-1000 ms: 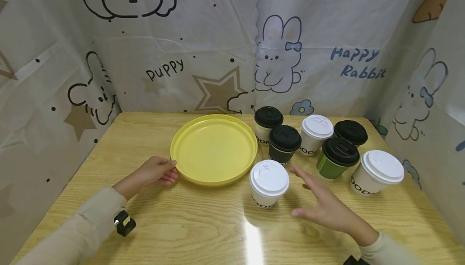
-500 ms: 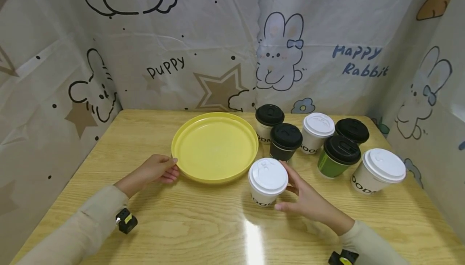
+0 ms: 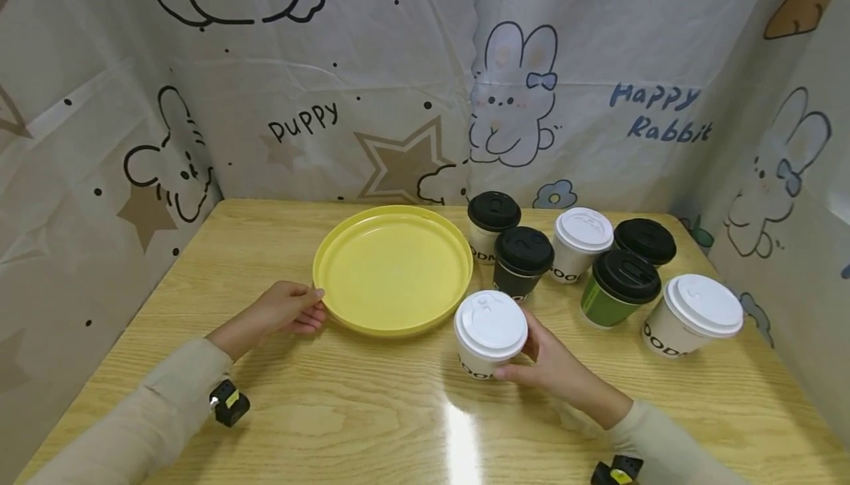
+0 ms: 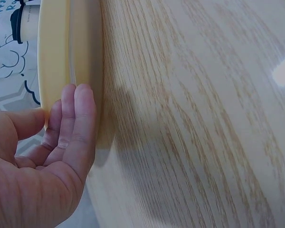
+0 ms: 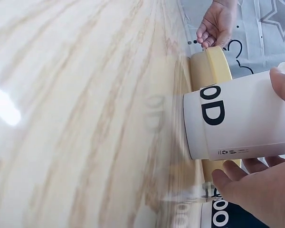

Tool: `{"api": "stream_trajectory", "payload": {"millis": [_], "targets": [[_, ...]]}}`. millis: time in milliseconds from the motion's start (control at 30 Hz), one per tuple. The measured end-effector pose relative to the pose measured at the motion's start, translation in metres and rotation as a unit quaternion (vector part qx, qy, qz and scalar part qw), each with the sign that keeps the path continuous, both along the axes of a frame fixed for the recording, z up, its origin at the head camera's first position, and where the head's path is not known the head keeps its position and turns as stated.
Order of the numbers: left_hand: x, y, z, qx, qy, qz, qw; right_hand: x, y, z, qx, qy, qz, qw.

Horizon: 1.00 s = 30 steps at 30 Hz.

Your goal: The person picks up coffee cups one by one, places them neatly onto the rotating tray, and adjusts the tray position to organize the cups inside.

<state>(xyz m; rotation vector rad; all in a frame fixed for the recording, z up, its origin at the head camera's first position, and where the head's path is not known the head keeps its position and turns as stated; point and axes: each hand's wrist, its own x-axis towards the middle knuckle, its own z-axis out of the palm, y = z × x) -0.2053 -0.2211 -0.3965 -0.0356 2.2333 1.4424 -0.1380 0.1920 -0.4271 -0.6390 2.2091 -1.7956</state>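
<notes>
A round yellow tray [image 3: 392,271] with a low rim lies on the wooden table, nothing on it. At its near left edge my left hand [image 3: 292,309] pinches the rim, thumb on the upper side and fingers [image 4: 81,118] against the outer wall below. To the tray's right stands an upright white paper cup [image 5: 247,118] with a white lid [image 3: 491,324] and dark lettering. My right hand [image 3: 558,367] holds it from the right, thumb on the near side and fingers curled behind. The cup's base is down at the tabletop.
Several lidded paper cups stand behind and to the right: a black cup [image 3: 514,278], a white cup with black lid [image 3: 483,241], a green cup [image 3: 603,306], two with white lids, including one far right [image 3: 671,330]. Patterned cloth [image 3: 398,64] walls the table's back and sides.
My right hand has moved left to the near white-lidded cup and closed its fingers round it. The left hand has stayed at the tray's rim.
</notes>
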Motion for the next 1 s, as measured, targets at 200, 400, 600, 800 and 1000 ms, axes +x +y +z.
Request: {"api": "stream_trajectory", "payload": {"millis": [200, 400, 600, 800, 1000], "targets": [[0.0, -0.003, 0.0, -0.006, 0.005, 0.001, 1.0, -0.001, -0.01, 0.0, -0.001, -0.008, -0.016, 0.9998], [-0.001, -0.004, 0.0, -0.01, 0.005, 0.001, 0.9999, -0.003, -0.013, 0.004, 0.002, 0.002, -0.02, 0.9998], [-0.002, -0.002, 0.0, -0.008, 0.002, 0.005, 1.0, -0.008, -0.014, 0.019, -0.007, 0.026, -0.006, 0.9996], [-0.002, -0.001, 0.0, -0.006, 0.004, 0.002, 1.0, -0.02, -0.024, 0.045, -0.022, 0.043, -0.002, 0.9988], [-0.002, 0.0, -0.001, -0.007, 0.006, -0.001, 1.0, -0.035, -0.047, 0.065, -0.032, 0.052, -0.009, 0.9981]]}}
